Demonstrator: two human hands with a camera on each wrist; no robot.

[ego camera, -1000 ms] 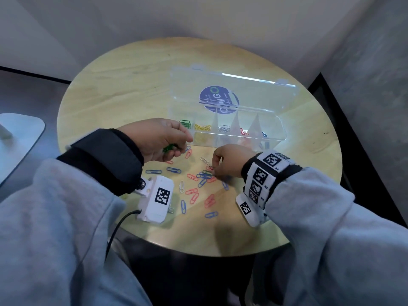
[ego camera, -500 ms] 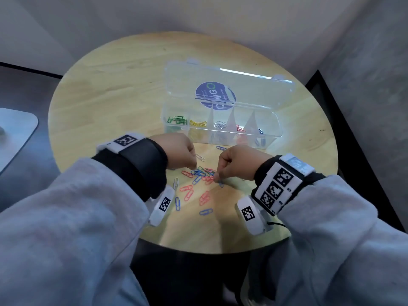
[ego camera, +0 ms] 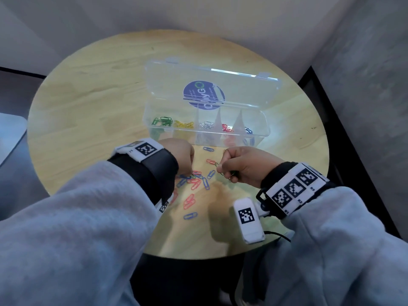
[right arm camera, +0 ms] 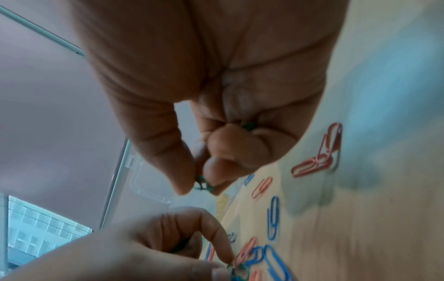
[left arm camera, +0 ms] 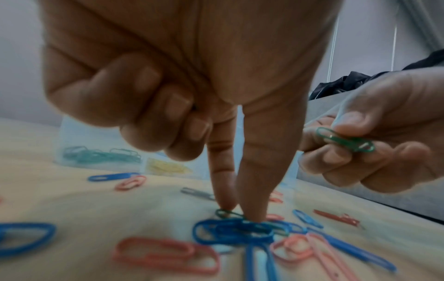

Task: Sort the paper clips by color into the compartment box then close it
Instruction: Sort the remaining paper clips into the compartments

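The clear compartment box point(ego camera: 263, 122) stands open on the round wooden table point(ego camera: 88, 96), its lid point(ego camera: 167, 85) tilted back. It holds green point(ego camera: 162, 122), yellow point(ego camera: 183, 124), silver point(ego camera: 206, 125), red point(ego camera: 226, 128) and blue point(ego camera: 248, 130) clips, one colour per compartment. Loose red and blue clips point(ego camera: 196, 184) lie in front of it. My left hand point(left arm camera: 236, 209) reaches down into that pile, thumb and forefinger pinching a green clip point(left arm camera: 225, 213) that lies on the table. Just right of the pile, my right hand point(ego camera: 220, 170) pinches green clips point(left arm camera: 346, 140) slightly above the table.
A single blue clip point(ego camera: 190, 215) lies nearest the table's front edge, and another point(ego camera: 208, 149) lies close to the box. A grey wall and a dark floor strip point(ego camera: 353, 151) run along the right side. A pale surface point(ego camera: 11, 133) shows at the far left.
My left hand has come back from the box's green compartment down to the pile. My right hand has lifted a little off the pile with green clips in its fingers.
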